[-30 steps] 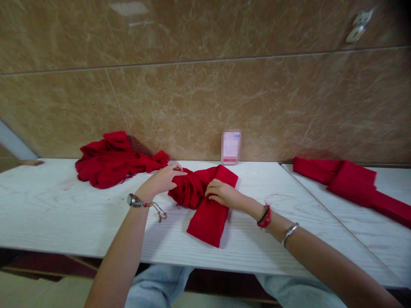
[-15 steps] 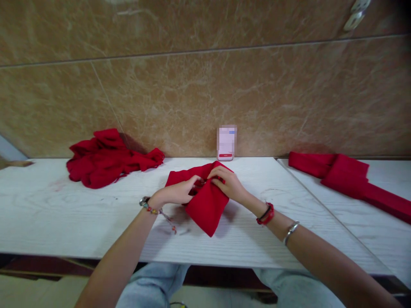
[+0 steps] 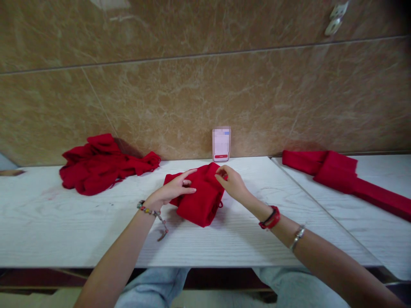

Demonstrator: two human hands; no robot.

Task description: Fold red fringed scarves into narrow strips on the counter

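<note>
The middle red cloth (image 3: 197, 207) had just been drawn from a loose, pointed fold into a blunter, more compact bundle on the table (image 3: 96, 233), in front of the wearer. The gathered layers that had been exposed at its side were now largely covered, so the cloth could be judged to have been wrapped over itself, though its end was not yet seen to be settled flat.

The left hand (image 3: 175, 188) had been drawn back from the central gap and was laid on the bundle's left side, its grip wide, with thumb and fingers spread. The right hand (image 3: 233, 182) was held at the upper right edge, its grip narrow; whether any cloth was pinched there could not be told.

Near the wall (image 3: 192, 98), a phone (image 3: 221, 145) was propped upright behind the bundle. A crumpled pile (image 3: 93, 167) was seen to the left, and a folded strip (image 3: 340, 171) to the right.
</note>
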